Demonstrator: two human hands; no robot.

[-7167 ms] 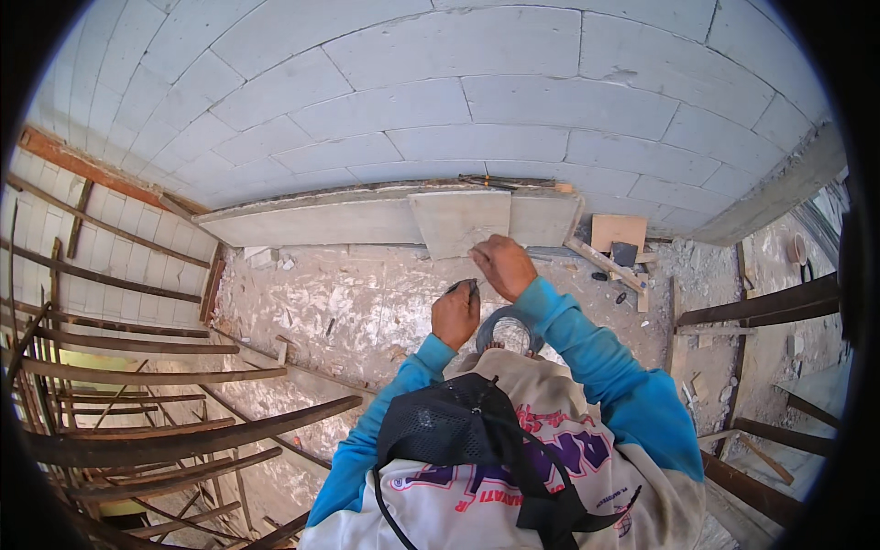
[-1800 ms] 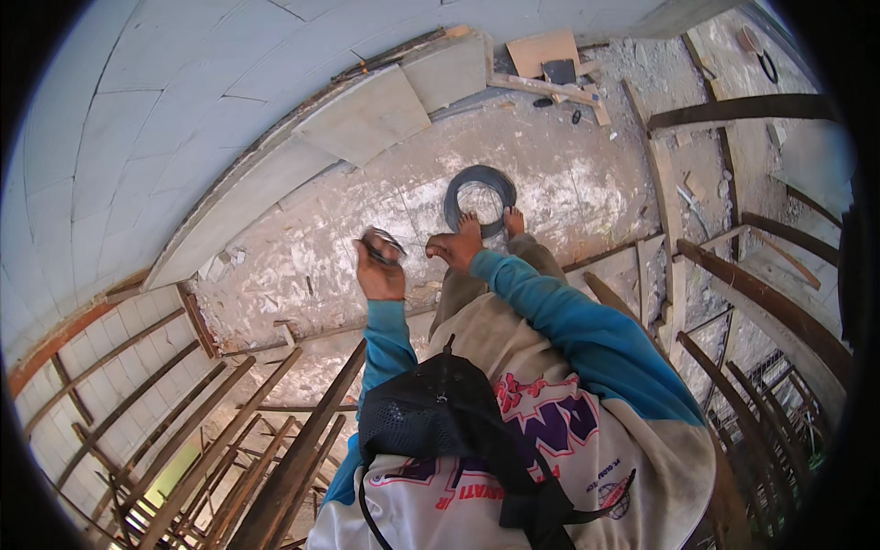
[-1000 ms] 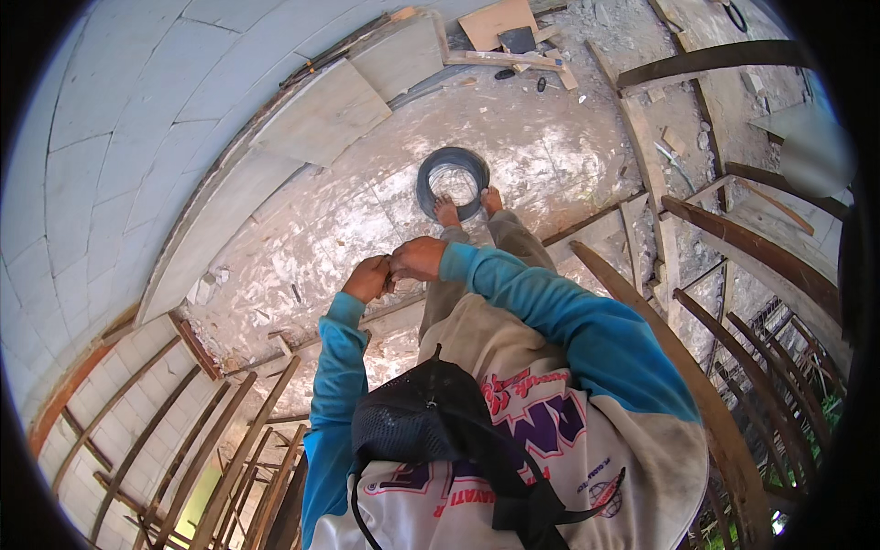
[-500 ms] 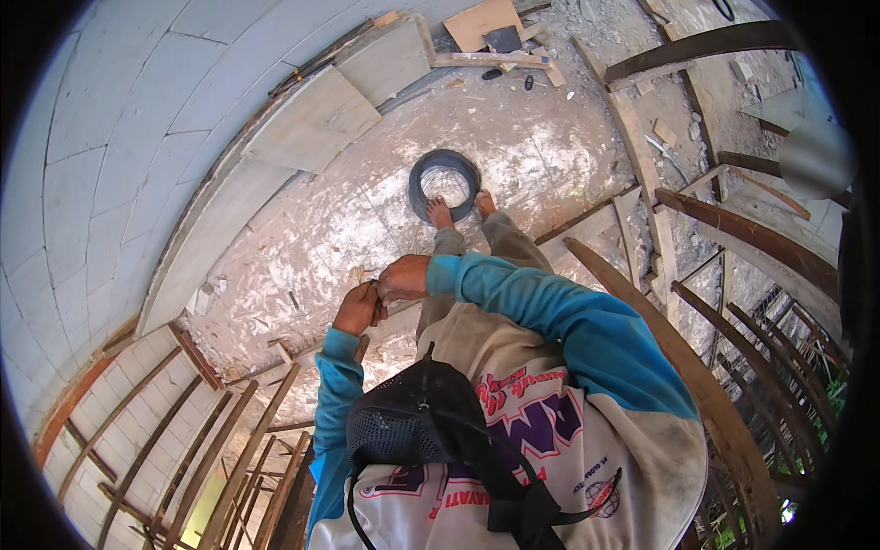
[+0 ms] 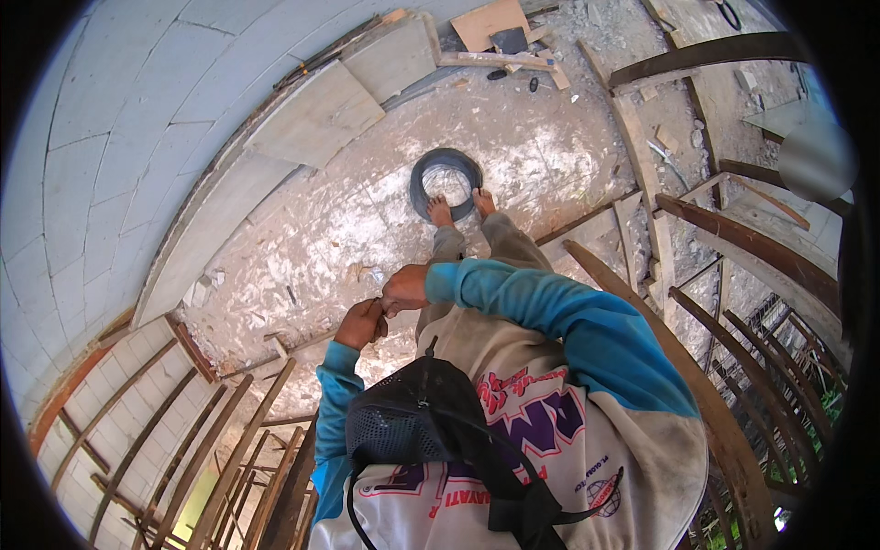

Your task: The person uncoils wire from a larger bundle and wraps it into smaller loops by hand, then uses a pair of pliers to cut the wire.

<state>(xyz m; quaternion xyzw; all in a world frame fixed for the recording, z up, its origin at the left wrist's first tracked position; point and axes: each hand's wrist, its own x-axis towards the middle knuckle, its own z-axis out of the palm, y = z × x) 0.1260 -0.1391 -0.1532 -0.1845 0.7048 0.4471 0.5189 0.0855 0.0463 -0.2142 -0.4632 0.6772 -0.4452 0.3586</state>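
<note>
My left hand [image 5: 360, 324] and my right hand [image 5: 405, 290] meet in front of my body, above the floor. Both have their fingers closed and pinched close together, the right a little farther out than the left. Whatever lies between the fingertips is too small and too covered to make out. Beyond them on the floor lies a dark ring-shaped coil [image 5: 419, 186], which looks like rolled wire. One of my bare feet [image 5: 440, 212] rests inside its near edge, the other at its right side.
A pale block wall [image 5: 137, 137] curves along the left, with flat boards [image 5: 316, 115] leaning at its foot. Timber beams [image 5: 632, 156] and upright poles stand at the right and lower left. Wood scraps [image 5: 490, 26] and rubble lie at the far end of the dusty floor [image 5: 312, 229].
My left hand has dropped slightly nearer my body and its fingers look more tightly closed. The right hand has shifted slightly nearer too. The coil and my feet stay in place.
</note>
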